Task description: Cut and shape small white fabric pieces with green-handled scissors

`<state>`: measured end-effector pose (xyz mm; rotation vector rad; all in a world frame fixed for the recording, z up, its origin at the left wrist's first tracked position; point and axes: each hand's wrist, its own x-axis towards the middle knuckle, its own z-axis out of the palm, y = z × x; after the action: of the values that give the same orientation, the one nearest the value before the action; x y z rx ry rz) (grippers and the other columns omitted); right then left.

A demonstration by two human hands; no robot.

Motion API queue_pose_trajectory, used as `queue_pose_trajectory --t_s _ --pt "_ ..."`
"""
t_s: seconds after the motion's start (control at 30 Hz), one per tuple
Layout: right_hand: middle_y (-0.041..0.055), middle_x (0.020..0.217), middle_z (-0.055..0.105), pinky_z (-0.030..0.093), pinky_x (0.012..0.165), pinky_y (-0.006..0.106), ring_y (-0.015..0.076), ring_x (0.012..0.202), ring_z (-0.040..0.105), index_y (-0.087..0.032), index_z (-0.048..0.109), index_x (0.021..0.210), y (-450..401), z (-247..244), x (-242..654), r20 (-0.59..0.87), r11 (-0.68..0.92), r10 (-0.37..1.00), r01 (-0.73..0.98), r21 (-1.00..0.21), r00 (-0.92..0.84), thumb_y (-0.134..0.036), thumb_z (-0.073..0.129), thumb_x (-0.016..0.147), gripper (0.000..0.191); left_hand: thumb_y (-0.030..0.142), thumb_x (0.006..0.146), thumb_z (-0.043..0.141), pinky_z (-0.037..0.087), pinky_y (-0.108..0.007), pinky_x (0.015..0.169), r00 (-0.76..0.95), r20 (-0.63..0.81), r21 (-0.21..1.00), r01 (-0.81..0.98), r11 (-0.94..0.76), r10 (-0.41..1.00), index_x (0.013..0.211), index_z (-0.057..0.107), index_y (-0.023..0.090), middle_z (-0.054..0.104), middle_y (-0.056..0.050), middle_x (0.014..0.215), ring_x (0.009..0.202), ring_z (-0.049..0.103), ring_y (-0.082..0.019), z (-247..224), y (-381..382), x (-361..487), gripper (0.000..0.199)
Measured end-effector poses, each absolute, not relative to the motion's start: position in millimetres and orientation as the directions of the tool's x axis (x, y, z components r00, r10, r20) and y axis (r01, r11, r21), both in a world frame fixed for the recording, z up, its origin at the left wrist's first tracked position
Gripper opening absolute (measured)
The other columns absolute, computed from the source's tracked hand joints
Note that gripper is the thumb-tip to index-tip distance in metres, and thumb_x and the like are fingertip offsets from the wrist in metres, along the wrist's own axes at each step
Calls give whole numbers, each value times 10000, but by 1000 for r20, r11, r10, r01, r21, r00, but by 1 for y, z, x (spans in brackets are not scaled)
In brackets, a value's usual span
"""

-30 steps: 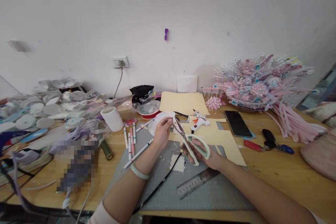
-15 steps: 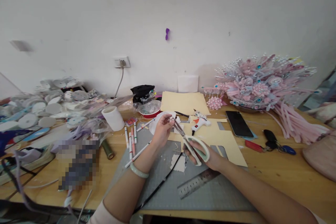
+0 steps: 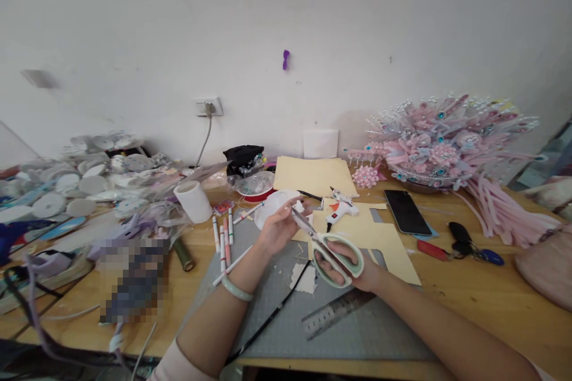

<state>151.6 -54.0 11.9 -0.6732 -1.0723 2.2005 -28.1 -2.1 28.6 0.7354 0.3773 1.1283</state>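
My right hand [image 3: 357, 265] is closed round the handles of white-and-green scissors [image 3: 337, 259], fingers through the loops. Their blades point up and left to a small white piece [image 3: 299, 207] at the fingertips of my left hand [image 3: 277, 229]. That hand pinches the piece, which looks like paper; its exact shape is partly hidden. Below the hands, a ragged white scrap [image 3: 304, 277] lies on the grey cutting mat [image 3: 357, 333]. A steel ruler [image 3: 333, 314] rests near my right wrist. Behind my left hand is a translucent white sheet or disc [image 3: 268, 208].
A white glue gun [image 3: 342, 211] lies on cream card sheets [image 3: 393, 250], its black cord crossing the mat. Markers [image 3: 222, 247] and a white roll [image 3: 193, 201] are at left. A phone [image 3: 407, 211], keys [image 3: 462, 238] and a pink beaded headpiece [image 3: 440, 143] stand at right.
The scissors' handles have spread and turned, with the loops farther apart. My left hand has shifted slightly right and down, and the white piece between its fingers shows more clearly.
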Motion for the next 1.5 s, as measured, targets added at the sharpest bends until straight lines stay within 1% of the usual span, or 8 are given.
queue_pose_trajectory --t_s 0.13,0.37,0.63,0.83,1.0,1.13,1.33,1.5 --pt "-13 554 537 197 335 176 27 341 429 -98 609 778 -55 15 154 -174 -537 644 -277 -797 -745 -515 615 656 435 230 572 702 435 -279 757 453 114 655 -703 275 884 904 609 130 627 -56 863 786 585 -162 27 -3 -31 358" --pt "-5 560 547 237 361 181 37 361 425 -111 603 759 -53 14 153 -179 -476 727 -299 -827 -662 -497 626 648 402 213 602 710 437 -211 624 307 87 691 -704 164 948 769 611 130 611 -18 714 647 551 -99 21 4 -27 211" --pt "26 658 572 317 431 221 82 433 490 -117 596 819 -52 3 153 -99 -422 742 -347 -838 -663 -515 550 707 417 183 574 735 427 -199 634 191 96 743 -667 58 977 738 603 136 588 0 694 657 544 -91 21 5 -22 215" --pt "24 660 579 349 464 231 91 439 507 -114 589 785 -53 10 151 -160 -472 730 -321 -821 -665 -517 583 673 419 175 609 708 426 -203 659 173 112 743 -668 34 978 711 580 138 576 3 691 673 544 -91 19 6 -22 168" --pt "17 643 569 338 456 221 85 443 504 -114 575 760 -53 11 149 -146 -467 714 -311 -828 -685 -506 550 707 396 164 614 700 427 -200 666 155 95 731 -681 36 983 699 564 150 569 10 682 660 536 -84 17 7 -21 161" --pt "11 650 562 341 454 214 75 445 499 -116 566 778 -53 7 149 -135 -465 709 -315 -827 -692 -457 557 721 345 170 604 707 424 -194 655 147 112 741 -671 15 983 694 556 153 564 14 678 650 525 -79 19 6 -21 176" --pt "-6 632 537 338 441 199 63 437 492 -114 562 756 -55 9 149 -123 -439 716 -305 -845 -688 -390 641 657 304 177 593 712 399 -180 580 205 145 823 -569 -3 968 658 536 149 538 26 638 597 501 -68 23 2 -20 190" --pt "-29 543 507 306 387 188 52 378 447 -117 548 707 -55 12 148 -171 -419 748 -256 -871 -642 -407 637 652 308 137 534 742 409 -194 607 168 74 805 -592 41 983 831 505 203 560 50 671 603 525 -71 22 1 -19 386"
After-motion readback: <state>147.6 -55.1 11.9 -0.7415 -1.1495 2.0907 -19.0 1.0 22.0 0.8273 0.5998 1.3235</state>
